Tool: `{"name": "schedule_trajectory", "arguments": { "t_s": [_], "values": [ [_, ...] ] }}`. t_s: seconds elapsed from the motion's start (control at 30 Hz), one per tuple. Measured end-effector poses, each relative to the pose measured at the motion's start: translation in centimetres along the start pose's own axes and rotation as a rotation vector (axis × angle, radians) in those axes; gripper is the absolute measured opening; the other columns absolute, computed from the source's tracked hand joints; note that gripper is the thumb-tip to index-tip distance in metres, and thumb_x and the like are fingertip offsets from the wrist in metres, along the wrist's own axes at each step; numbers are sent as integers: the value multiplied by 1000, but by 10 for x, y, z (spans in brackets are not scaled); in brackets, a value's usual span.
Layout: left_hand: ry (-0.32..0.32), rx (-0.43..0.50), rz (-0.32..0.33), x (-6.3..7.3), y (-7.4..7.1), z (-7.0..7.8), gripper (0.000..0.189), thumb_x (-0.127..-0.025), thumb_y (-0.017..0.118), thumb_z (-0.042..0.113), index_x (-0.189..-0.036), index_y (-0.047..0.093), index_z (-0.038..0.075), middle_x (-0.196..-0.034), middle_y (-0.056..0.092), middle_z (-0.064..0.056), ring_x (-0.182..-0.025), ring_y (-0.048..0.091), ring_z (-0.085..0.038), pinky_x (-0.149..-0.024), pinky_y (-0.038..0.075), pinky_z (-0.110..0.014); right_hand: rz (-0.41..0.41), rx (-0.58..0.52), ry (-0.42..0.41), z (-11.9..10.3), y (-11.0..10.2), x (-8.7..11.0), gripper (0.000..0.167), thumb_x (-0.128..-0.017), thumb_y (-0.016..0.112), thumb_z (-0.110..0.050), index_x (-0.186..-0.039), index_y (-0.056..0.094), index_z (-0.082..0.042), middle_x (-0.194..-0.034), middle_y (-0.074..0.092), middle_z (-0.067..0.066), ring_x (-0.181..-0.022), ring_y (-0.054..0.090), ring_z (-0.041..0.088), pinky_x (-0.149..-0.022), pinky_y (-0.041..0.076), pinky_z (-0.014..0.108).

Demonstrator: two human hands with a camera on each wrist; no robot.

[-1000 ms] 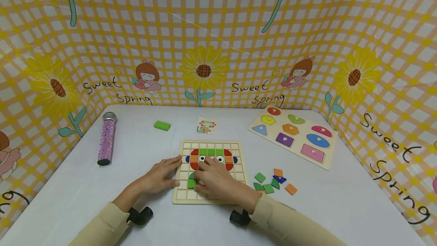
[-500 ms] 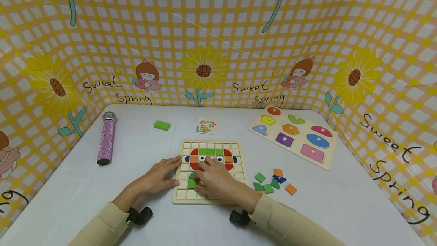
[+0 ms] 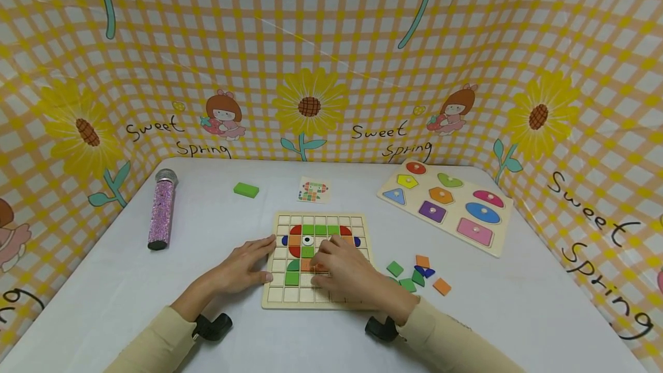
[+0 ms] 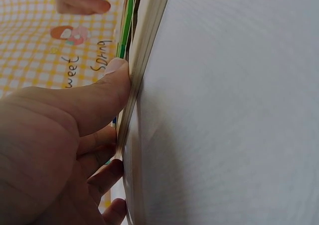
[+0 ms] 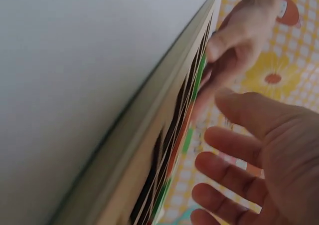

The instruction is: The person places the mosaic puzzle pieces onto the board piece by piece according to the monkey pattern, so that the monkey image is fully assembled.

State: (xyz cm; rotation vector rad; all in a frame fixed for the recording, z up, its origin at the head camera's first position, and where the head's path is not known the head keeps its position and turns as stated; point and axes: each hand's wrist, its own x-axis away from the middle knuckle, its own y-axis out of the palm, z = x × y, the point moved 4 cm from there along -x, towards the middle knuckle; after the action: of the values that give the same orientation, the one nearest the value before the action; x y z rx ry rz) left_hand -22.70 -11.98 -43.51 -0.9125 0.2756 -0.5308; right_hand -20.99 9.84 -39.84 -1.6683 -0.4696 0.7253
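A wooden grid board lies on the table, with coloured tiles set in its squares. At its left edge rests my left hand; thumb and fingertips touch the rim in the left wrist view. Over the middle of the board is my right hand. The right wrist view shows its thumb and loosely bent fingers apart, with nothing between them. Just left of that hand sit an orange square tile, a green square tile and a round eye tile. The hand hides part of the pattern.
Loose green, orange and blue tiles lie right of the board. Behind it are a picture card and a green block. A knobbed shape puzzle lies back right, a glittery pink microphone at left.
My right hand has shifted a little to the right, uncovering the left eye tile, a green tile and an orange tile. The left hand stays at the board's edge.
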Motion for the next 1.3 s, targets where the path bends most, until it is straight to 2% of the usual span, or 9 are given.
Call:
{"name": "schedule_trajectory", "arguments": {
  "t_s": [0.13, 0.27, 0.53, 0.8, 1.07, 1.3],
  "values": [
    [4, 3, -1, 1, 0, 1, 71, -87, 66, 26, -144, 33, -3, -155, 25, -17, -140, 25, -41, -109, 22, -60, 47, -12, 25, 20, -6, 14, 23, -78, 75, -36, -95, 73, -20, -94, 62, -7, -88, 45, 11, -77, 41, 29],
    [10, 1, 1, 1, 0, 1, 71, -88, 66, 26, -144, 33, -3, -155, 26, -18, -140, 25, -42, -108, 22, -61, 52, -20, 61, 42, -12, 30, 26, -77, 77, -35, -97, 72, -19, -96, 62, -5, -88, 45, 12, -75, 40, 29],
    [8, -2, -7, 1, 0, -1, 71, -88, 65, 27, -144, 33, -4, -155, 25, -18, -140, 24, -42, -108, 22, -61, 12, -61, 111, 85, -26, 63, 29, -79, 75, -29, -104, 71, -15, -99, 64, -3, -92, 46, 12, -79, 43, 32],
    [24, -4, 1, 1, 0, 0, 71, -88, 66, 26, -143, 33, -5, -154, 26, -20, -139, 25, -43, -107, 23, -62, -90, -134, 174, 119, -29, 83, 30, -81, 73, -28, -109, 70, -18, -105, 63, -6, -98, 44, 10, -82, 47, 30],
    [31, -7, -2, 1, -2, 2, 72, -88, 65, 29, -143, 34, -6, -154, 27, -20, -139, 26, -43, -106, 23, -63, -186, -203, 198, 138, -27, 93, 29, -82, 72, -24, -111, 69, -23, -107, 60, -9, -97, 42, 9, -77, 44, 22],
    [28, -10, -3, 1, -3, 3, 71, -88, 65, 28, -143, 34, -6, -154, 27, -20, -139, 26, -43, -106, 23, -63, -195, -233, 159, 142, -25, 95, 29, -82, 72, -20, -110, 69, -27, -105, 59, -6, -92, 39, 10, -71, 40, 21]
  ]
}}
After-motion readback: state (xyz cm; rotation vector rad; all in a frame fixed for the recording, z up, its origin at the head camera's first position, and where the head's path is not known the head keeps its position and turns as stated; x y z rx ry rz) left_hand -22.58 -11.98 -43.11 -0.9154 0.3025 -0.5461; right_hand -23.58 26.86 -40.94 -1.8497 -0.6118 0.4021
